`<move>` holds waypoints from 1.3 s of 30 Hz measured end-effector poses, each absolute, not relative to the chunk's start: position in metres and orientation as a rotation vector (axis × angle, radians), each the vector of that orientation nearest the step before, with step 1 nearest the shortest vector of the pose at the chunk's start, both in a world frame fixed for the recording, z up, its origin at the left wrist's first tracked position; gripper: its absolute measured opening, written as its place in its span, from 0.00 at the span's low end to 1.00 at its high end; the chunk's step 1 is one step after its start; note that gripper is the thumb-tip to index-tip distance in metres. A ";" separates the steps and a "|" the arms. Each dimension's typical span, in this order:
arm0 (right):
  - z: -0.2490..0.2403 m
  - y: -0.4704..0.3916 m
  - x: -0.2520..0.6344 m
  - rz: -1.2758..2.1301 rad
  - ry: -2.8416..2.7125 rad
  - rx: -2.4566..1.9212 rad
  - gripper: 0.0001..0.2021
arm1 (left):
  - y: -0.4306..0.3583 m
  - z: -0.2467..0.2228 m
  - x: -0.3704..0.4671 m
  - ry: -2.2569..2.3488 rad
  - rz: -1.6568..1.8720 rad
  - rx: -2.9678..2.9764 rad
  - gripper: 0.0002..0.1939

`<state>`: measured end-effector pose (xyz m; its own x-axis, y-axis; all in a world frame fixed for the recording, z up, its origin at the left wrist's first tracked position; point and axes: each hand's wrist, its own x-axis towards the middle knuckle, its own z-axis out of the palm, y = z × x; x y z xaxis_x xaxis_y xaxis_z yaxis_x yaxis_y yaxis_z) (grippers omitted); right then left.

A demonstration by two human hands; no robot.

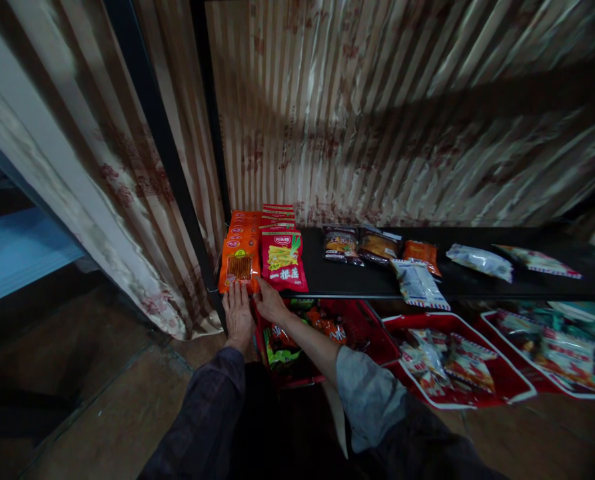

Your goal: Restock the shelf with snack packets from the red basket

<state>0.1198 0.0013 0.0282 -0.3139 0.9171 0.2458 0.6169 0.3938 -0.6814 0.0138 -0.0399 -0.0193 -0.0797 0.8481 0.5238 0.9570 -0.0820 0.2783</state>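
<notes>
At the left end of a black shelf [467, 283], orange snack packets [240, 260] lie overlapping in a row running back. Red-pink packets [283, 263] form a second row right beside them. My left hand [238, 313] is at the front edge of the foremost orange packet, its fingers stretched out and touching the lower part. My right hand [270, 301] reaches in from the right, its fingertips at that packet's lower right corner, just in front of the red-pink one. Its fingers are partly hidden, and nothing is seen held in it.
Several other packets, among them a dark one [342, 245] and a white-blue one [420, 283], lie along the shelf. Red baskets [514, 393] of snacks stand below. A black post [170, 143] rises at the left, with striped curtains [377, 113] behind.
</notes>
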 end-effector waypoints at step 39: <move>0.026 0.047 0.239 0.397 -1.540 -1.592 0.29 | -0.008 0.015 0.086 -1.971 -1.430 -2.179 0.24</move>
<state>0.2385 0.0466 0.0255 0.1867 0.9257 0.3290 0.6510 0.1342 -0.7471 0.0865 -0.0078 0.0152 -0.1061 0.8563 0.5055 0.7461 -0.2676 0.6098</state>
